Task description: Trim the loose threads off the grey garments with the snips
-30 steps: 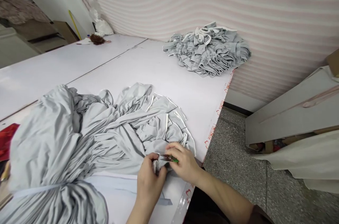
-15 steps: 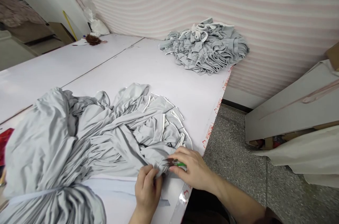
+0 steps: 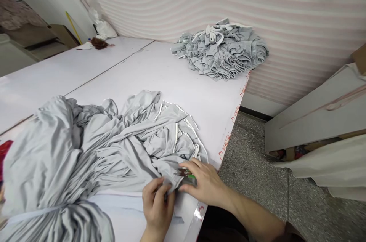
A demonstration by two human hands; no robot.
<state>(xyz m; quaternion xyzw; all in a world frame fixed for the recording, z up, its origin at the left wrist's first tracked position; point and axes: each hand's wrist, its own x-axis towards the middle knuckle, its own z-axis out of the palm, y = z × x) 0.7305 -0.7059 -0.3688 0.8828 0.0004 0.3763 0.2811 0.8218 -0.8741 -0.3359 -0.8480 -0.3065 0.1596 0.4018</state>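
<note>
A large heap of grey fabric pieces (image 3: 114,139), some edged with white binding, lies gathered across the near side of the table. At its near right corner my left hand (image 3: 158,202) is closed, thumb and fingers pinching the edge of a piece. Just to the right, my right hand (image 3: 204,181) is curled around thread snips (image 3: 183,172) with dark blades and a green handle. The blades point left over the cloth and look parted. Part of the snips is hidden by the right hand's fingers. A pale blue strip (image 3: 40,210) crosses the heap at lower left.
The white table (image 3: 183,89) has its right edge taped with red print. A second grey fabric pile (image 3: 223,51) sits at the far corner by the striped wall covering. At the back left are a white plastic bag (image 3: 104,26) and a brown tangled bundle (image 3: 99,43).
My left hand has shifted slightly left. The fingers of my right hand have spread a little around the snips, whose blades show more clearly. The fabric heap is nearly unchanged.
</note>
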